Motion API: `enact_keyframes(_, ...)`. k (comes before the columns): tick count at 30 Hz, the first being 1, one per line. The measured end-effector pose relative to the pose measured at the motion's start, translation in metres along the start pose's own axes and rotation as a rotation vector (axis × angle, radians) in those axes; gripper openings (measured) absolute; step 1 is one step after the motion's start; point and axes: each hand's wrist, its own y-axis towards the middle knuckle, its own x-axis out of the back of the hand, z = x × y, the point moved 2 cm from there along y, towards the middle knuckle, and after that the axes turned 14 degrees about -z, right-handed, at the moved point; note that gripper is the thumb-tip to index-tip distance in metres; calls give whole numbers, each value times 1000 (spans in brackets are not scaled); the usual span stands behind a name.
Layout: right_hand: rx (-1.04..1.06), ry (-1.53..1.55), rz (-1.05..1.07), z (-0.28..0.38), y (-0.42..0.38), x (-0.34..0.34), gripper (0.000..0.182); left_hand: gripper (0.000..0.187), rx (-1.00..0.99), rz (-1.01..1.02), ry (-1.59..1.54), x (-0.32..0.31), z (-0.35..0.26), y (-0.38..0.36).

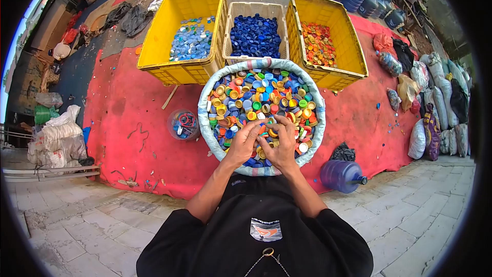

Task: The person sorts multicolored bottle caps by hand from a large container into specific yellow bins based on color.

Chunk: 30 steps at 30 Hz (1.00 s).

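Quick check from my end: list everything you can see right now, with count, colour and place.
sack of mixed caps: one, pale woven rim, many-coloured caps, centre, under both hands
left yellow crate: one, holds light blue caps, top left
middle crate: one, beige, holds dark blue caps, top centre
right yellow crate: one, holds orange and red caps, top right
small clear tub: one, left of the sack
water jug: one, blue, lying right of the sack
red mat: one, under everything
filled sacks: several, far right
left hand: in the caps
right hand: in the caps, fingers touching the left's
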Motion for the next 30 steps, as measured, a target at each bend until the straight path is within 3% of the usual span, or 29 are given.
enact_keyframes(4,-165,98,-7,-11,-5,1,37,30,-572,-139,583,7,-13,6)
enact_keyframes(9,-284,73,-11,-21,-11,6,32,35,-625,-229,978,20,-24,14)
enact_keyframes(12,-154,-13,-67,-28,-16,7,30,36,-690,-242,981,30,-29,18)
enact_keyframes(13,-200,-1,-59,-30,-17,6,29,36,-737,-291,924,30,-34,18)
enact_keyframes(16,-312,59,-25,-33,-19,3,27,39,-469,-263,570,42,-17,33)
enact_keyframes(17,-330,93,-9,-34,-20,2,27,42,-227,-267,479,52,0,39)
enact_keyframes(20,-357,148,66,-29,-17,0,29,45,-348,-216,610,33,-25,26)
enact_keyframes(21,-362,163,99,-25,-16,-3,31,47,-510,-239,645,29,-22,27)
enact_keyframes(25,-76,182,94,-11,-8,-10,39,51,-338,-191,477,23,-15,25)
enact_keyframes(30,15,154,66,3,-1,-15,40,56,-124,-185,349,22,-1,23)
